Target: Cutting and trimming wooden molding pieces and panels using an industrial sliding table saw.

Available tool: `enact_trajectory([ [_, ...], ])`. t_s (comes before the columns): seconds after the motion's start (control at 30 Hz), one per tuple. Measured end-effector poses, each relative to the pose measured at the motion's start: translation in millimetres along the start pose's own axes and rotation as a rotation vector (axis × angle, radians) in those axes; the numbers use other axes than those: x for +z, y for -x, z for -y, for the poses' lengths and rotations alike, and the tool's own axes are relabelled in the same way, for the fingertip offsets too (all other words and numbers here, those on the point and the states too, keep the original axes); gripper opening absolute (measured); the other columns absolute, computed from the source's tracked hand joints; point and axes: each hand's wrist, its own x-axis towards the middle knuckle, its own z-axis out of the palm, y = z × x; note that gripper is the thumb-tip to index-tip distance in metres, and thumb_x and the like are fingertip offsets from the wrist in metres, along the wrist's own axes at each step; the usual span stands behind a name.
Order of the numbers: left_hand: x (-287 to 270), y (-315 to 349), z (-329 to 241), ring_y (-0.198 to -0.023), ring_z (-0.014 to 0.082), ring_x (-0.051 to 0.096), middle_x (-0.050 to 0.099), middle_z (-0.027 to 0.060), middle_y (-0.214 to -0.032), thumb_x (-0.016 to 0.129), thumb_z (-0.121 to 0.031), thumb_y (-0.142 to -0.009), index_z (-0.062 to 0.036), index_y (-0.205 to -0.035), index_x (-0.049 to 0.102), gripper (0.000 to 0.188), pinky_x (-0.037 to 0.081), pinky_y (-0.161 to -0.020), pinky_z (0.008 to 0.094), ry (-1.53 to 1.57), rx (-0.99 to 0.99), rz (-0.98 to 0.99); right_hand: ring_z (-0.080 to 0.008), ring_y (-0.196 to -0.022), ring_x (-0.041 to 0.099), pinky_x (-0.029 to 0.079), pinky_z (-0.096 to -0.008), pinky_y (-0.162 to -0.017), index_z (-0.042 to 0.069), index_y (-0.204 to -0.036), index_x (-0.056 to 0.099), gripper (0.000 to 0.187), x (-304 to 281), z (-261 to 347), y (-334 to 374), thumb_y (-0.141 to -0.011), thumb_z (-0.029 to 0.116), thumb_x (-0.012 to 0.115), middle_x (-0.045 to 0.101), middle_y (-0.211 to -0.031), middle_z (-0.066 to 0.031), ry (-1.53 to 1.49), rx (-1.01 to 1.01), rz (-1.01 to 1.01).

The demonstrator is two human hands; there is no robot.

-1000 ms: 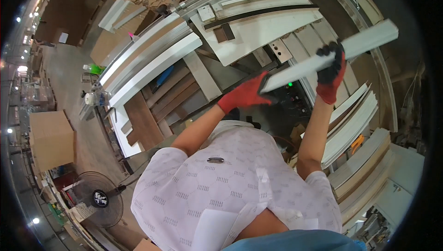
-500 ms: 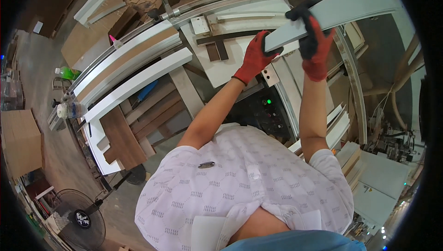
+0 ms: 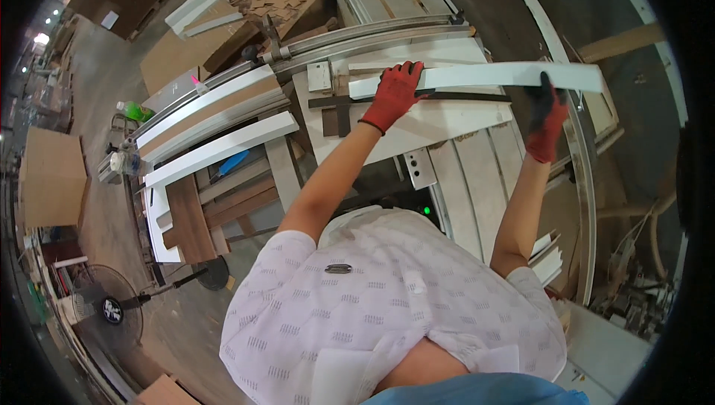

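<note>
A long white board strip (image 3: 484, 75) lies roughly level across the machine table in front of me. My left hand (image 3: 397, 93), in a red glove with dark fingertips, is wrapped over the strip near its left end. My right hand (image 3: 547, 123), in a matching red and black glove, grips it from the near side toward the right end. Beneath it are a dark bar (image 3: 465, 96) and a white panel (image 3: 447, 125). Just left of the strip's end stands a small white block with holes (image 3: 319, 77). The right fingers are partly hidden.
Stacked white and brown strips (image 3: 212, 111) lie to the left, near brown boards (image 3: 185, 215) and a blue-handled tool (image 3: 232, 164). A metal rail (image 3: 357, 41) crosses behind. A fan (image 3: 112, 308) stands lower left. Curved metal edging (image 3: 581, 204) runs down the right.
The white strip has come down from a raised, tilted position and turned level over the table. My left hand has moved slightly left, my right hand right and lower.
</note>
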Motion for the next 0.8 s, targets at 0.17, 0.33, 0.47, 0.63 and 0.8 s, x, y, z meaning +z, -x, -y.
enact_trajectory([
  [0.17,33,-33,29,-0.113,0.0324,0.054,0.051,0.0151,-0.128,0.08,-0.041,-0.073,-0.0124,-0.14,0.039,0.084,0.043,-0.096,0.0438,-0.043,0.026,0.212,-0.0299,-0.093,0.066,0.059,-0.0456,-0.08,0.003,-0.114,0.062,0.027,-105,-177,-78,-0.089,0.012,0.069,0.066,-0.102,-0.0118,-0.248,0.384,-0.118],
  [0.33,59,-32,66,-0.132,0.0421,0.038,0.04,0.0184,-0.141,0.08,-0.039,-0.072,-0.0198,-0.139,0.043,0.079,0.032,-0.108,0.0526,0.013,0.092,0.19,-0.0313,-0.09,0.066,0.058,-0.0471,-0.082,0.004,-0.114,0.061,0.027,-117,-276,-92,-0.09,0.015,0.067,0.066,-0.103,-0.0141,-0.197,0.616,-0.15],
  [0.47,96,-52,88,-0.133,0.0489,0.037,0.044,0.0259,-0.142,0.081,-0.038,-0.069,-0.0203,-0.13,0.054,0.069,0.03,-0.111,0.0542,0.056,0.212,0.233,-0.0318,-0.089,0.067,0.059,-0.0437,-0.082,0.004,-0.121,0.06,0.034,-161,-291,-119,-0.095,0.027,0.059,0.067,-0.106,-0.0175,-0.002,0.691,0.209],
  [0.63,92,-53,109,-0.113,0.0368,0.056,0.055,0.0147,-0.129,0.081,-0.025,-0.067,-0.022,-0.12,0.06,0.056,0.046,-0.093,0.0474,0.088,0.13,0.385,-0.0247,-0.072,0.071,0.057,-0.0377,-0.067,0.008,-0.106,0.07,0.036,-133,-259,-128,-0.09,0.039,0.06,0.072,-0.088,-0.009,0.342,0.96,0.413],
  [0.8,82,-58,90,-0.114,0.036,0.055,0.053,0.0106,-0.131,0.079,-0.023,-0.071,-0.02,-0.12,0.059,0.053,0.045,-0.095,0.0459,0.066,0.14,0.395,-0.0365,-0.094,0.069,0.055,-0.0449,-0.081,0.002,-0.1,0.07,0.05,-135,-207,-152,-0.082,0.048,0.062,0.071,-0.103,-0.021,1.505,0.298,0.061],
])
